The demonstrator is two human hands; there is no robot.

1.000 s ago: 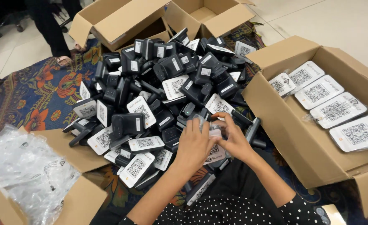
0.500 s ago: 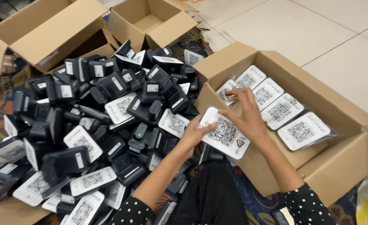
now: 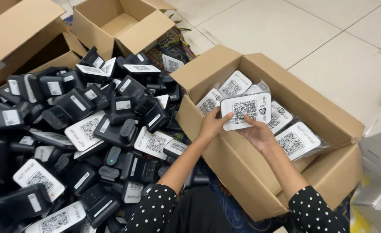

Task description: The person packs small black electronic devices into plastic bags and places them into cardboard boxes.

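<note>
Both hands hold one white flat device (image 3: 246, 110) with a square code panel, wrapped in clear plastic, over the open cardboard box (image 3: 324, 116) on the right. My left hand (image 3: 212, 124) grips its left edge. My right hand (image 3: 258, 134) supports it from below. Inside the box lie several similar wrapped white devices (image 3: 297, 140) in rows. To the left spreads a large pile of black and white devices (image 3: 91, 133) on the floor.
Two more open cardboard boxes stand at the back: an open one (image 3: 121, 26) and a larger one (image 3: 17, 34) at far left. White tiled floor (image 3: 328, 34) lies at upper right. White cartons (image 3: 380, 159) sit at the right edge.
Both hands carried the wrapped white device from the pile rightward and now hold it over the box on the right. The view has swung right with them.
</note>
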